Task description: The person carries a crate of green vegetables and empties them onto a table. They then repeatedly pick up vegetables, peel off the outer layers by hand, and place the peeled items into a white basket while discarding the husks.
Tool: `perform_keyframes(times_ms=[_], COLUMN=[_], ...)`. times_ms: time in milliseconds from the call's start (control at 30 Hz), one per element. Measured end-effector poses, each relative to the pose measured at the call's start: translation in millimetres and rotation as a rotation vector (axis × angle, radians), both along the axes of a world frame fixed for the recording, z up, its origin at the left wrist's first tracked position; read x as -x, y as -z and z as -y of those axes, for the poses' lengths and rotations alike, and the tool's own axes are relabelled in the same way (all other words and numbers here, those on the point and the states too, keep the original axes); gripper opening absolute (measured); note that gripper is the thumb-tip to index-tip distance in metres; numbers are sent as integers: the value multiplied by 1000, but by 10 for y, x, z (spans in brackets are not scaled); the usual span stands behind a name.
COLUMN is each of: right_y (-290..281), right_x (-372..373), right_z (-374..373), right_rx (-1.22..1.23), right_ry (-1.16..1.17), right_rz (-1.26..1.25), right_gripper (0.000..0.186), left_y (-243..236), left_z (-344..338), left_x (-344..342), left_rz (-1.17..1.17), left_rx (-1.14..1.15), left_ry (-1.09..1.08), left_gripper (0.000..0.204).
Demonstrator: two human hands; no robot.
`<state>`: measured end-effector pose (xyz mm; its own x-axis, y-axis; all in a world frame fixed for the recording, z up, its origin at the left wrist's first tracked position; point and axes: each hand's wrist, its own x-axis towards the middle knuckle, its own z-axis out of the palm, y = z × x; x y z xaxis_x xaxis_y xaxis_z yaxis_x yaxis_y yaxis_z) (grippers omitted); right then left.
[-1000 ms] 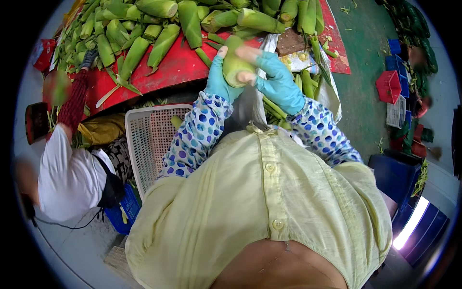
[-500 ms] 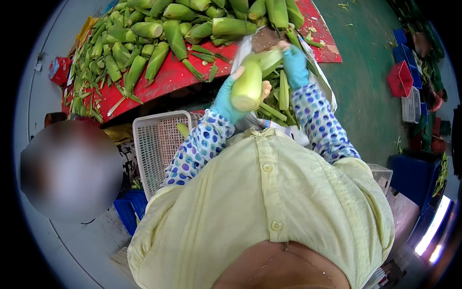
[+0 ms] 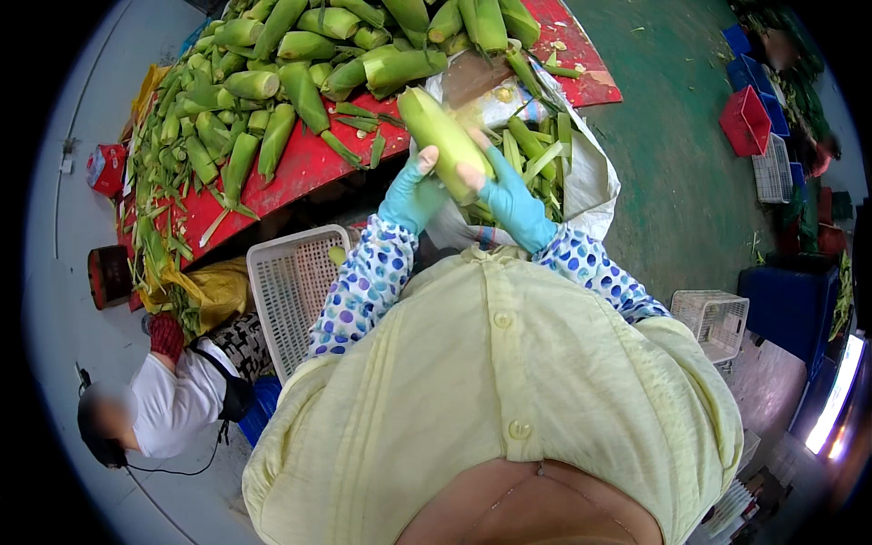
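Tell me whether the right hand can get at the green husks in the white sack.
Probably yes: the green husks lie close beside the right hand in the open white sack, with nothing visible between. That hand is on the ear of corn, though, so it may need freeing first.

Husks (image 3: 543,162) in sack (image 3: 595,195), perhaps — corn (image 3: 304,98) left.
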<state>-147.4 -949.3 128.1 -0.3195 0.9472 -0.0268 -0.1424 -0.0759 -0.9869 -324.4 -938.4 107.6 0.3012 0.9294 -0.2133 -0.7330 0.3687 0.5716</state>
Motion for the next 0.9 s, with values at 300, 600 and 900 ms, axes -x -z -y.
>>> perform_keyframes(times_ms=[300, 600, 900], right_y=[145, 466, 12], right_x=[-75, 52, -200], right_z=[-112, -340, -687], right_rx=[-192, 425, -20], right_ry=[141, 342, 600], right_rz=[69, -270, -56], right_gripper=[62, 39, 42], left_y=[-143, -368, -128], left_z=[-9, -39, -73], left_x=[-167, 69, -63], left_rz=[-181, -392, -31], left_rx=[-90, -274, -120], left_ry=[-283, 145, 34], left_gripper=[61, 71, 73])
